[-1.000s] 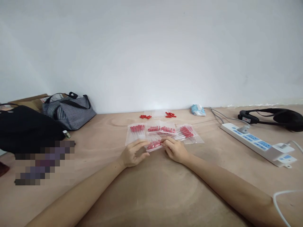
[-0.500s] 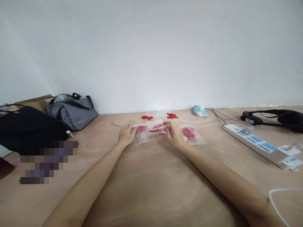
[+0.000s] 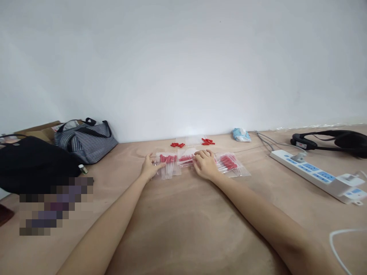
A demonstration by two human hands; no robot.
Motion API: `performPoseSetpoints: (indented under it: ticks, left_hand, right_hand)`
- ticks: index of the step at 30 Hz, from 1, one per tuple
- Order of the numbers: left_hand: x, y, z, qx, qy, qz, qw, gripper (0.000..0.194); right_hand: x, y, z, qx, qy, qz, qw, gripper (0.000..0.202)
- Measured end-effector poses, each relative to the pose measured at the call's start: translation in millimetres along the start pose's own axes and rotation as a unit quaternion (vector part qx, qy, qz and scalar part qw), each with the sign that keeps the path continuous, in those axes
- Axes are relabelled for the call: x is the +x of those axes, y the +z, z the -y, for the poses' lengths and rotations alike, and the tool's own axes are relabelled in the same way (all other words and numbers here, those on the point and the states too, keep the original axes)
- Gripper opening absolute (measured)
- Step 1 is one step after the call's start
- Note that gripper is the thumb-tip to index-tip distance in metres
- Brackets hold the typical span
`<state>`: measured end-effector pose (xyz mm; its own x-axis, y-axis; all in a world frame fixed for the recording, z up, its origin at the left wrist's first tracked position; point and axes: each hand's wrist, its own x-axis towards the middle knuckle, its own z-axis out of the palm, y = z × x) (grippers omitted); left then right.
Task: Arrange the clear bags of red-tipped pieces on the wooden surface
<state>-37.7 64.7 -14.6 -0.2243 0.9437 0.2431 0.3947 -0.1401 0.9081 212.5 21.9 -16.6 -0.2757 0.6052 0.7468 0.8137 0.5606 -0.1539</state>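
— Packets [image 3: 169, 168] of clear plastic with red-tipped pieces inside: where do they sit against the hands?

— One lies directly under the thumb of the left hand [image 3: 149, 168], whose fingers are spread flat and loose, pinching nothing. A middle packet [image 3: 185, 159] lies between the two hands, its far end beneath the right hand [image 3: 204, 165]. That hand lies palm down on it with fingers together and curled a little; nothing is clasped. A third packet [image 3: 233, 165] sits just beyond the right hand's outer side.

— How much room is there around them?

— Toward the person, the wooden tabletop [image 3: 186, 225] is bare for a long stretch. Past the fingertips, loose red caps [image 3: 177, 144] and a second cluster [image 3: 208, 141] lie near the wall, with clear pieces between them that are too faint to make out. Well out from the left hand stand a striped bag [image 3: 84, 139] and a black bag [image 3: 34, 164]. Well out from the right hand lies a white power strip [image 3: 318, 176], with a black headset [image 3: 332, 139] behind it.

— And the arms?

— Both forearms are bare and stretched forward, converging on the packets, wrists low to the wood.
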Motion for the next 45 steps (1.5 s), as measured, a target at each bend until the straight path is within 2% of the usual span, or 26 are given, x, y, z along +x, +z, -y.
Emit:
performPoseSetpoints:
  ticks: [3, 6, 8, 10, 12, 14, 17, 19, 20, 24, 25, 28, 31, 33, 39, 40, 42, 44, 45]
  left_hand:
    - [0.7, -7.5, -3.4, -0.11, -0.056, -0.013, 0.992, 0.067]
    - [-2.4, -16.0, -10.0, -0.158, -0.064, 0.006, 0.985, 0.039]
    - [-7.4, -18.1, -17.2, -0.188, -0.054, 0.015, 0.98, 0.034]
    - [-14.8, -14.9, -27.0, -0.215, -0.035, 0.021, 0.976, 0.036]
    - [-24.6, -5.9, -38.6, -0.241, -0.006, 0.04, 0.97, 0.038]
    - [-36.7, 6.6, -50.2, -0.258, 0.039, 0.084, 0.962, 0.036]
    - [-56.7, 24.7, -63.6, -0.203, 0.141, 0.156, 0.956, 0.03]
    - [-68.6, 31.8, -68.3, -0.131, 0.225, 0.181, 0.948, 0.022]
    - [-73.6, 33.4, -69.1, -0.094, 0.265, 0.185, 0.941, 0.018]
    - [-87.1, 30.7, -63.5, 0.002, 0.403, 0.193, 0.895, 0.009]
    - [-89.3, 28.9, -60.9, 0.012, 0.424, 0.196, 0.884, 0.012]
    - [-94.1, 24.1, -54.0, 0.063, 0.472, 0.215, 0.852, 0.024]
    - [-94.0, 22.1, -49.4, 0.142, 0.524, 0.241, 0.805, 0.022]
    - [-90.9, 23.0, -45.8, 0.16, 0.531, 0.26, 0.791, 0.02]
    - [-79.6, 28.0, -38.2, 0.145, 0.475, 0.318, 0.807, 0.027]
    - [-79.7, 26.7, -39.3, 0.159, 0.469, 0.336, 0.801, 0.031]
    - [-82.7, 21.4, -42.9, 0.202, 0.47, 0.362, 0.78, 0.051]
    - [-89.7, 14.2, -46.0, 0.233, 0.49, 0.346, 0.766, 0.071]
    - [-94.2, 10.7, -46.6, 0.233, 0.508, 0.319, 0.765, 0.072]
  right_hand:
    - [-13.1, -10.9, 11.7, -0.02, -0.032, -0.012, 0.999, 0.009]
    - [-25.5, -18.6, 21.6, -0.006, -0.064, 0.001, 0.998, 0.009]
    - [-31.3, -21.5, 25.6, 0.034, -0.067, 0.0, 0.997, 0.01]
    - [-34.7, -22.6, 28.0, 0.103, -0.041, -0.008, 0.994, 0.012]
    - [-35.7, -22.2, 29.5, 0.187, 0.009, -0.011, 0.982, 0.019]
    - [-34.7, -21.1, 30.6, 0.265, 0.063, -0.004, 0.962, 0.035]
    - [-31.7, -19.5, 30.5, 0.357, 0.11, 0.004, 0.928, 0.057]
    - [-30.3, -18.8, 29.2, 0.389, 0.114, 0.004, 0.914, 0.056]
    - [-30.1, -18.6, 28.4, 0.394, 0.108, 0.004, 0.913, 0.05]
    - [-31.6, -19.8, 27.0, 0.364, 0.048, 0.003, 0.93, 0.009]
    - [-32.2, -20.5, 27.4, 0.351, 0.027, 0.007, 0.936, 0.007]
    - [-33.4, -23.4, 29.2, 0.305, -0.031, 0.046, 0.951, 0.017]
    - [-34.7, -27.3, 28.3, 0.251, -0.062, 0.091, 0.962, 0.024]
    - [-37.1, -30.9, 25.2, 0.204, -0.092, 0.102, 0.969, 0.026]
    - [-49.7, -42.7, 11.4, 0.053, -0.23, 0.062, 0.97, 0.012]
    - [-51.1, -44.1, 9.2, 0.037, -0.249, 0.053, 0.966, 0.014]
    - [-52.7, -46.3, 5.6, 0.017, -0.277, 0.044, 0.96, 0.019]
    - [-53.2, -47.8, 3.3, 0.006, -0.29, 0.042, 0.956, 0.021]
    - [-53.2, -48.3, 2.7, 0.004, -0.292, 0.043, 0.955, 0.022]
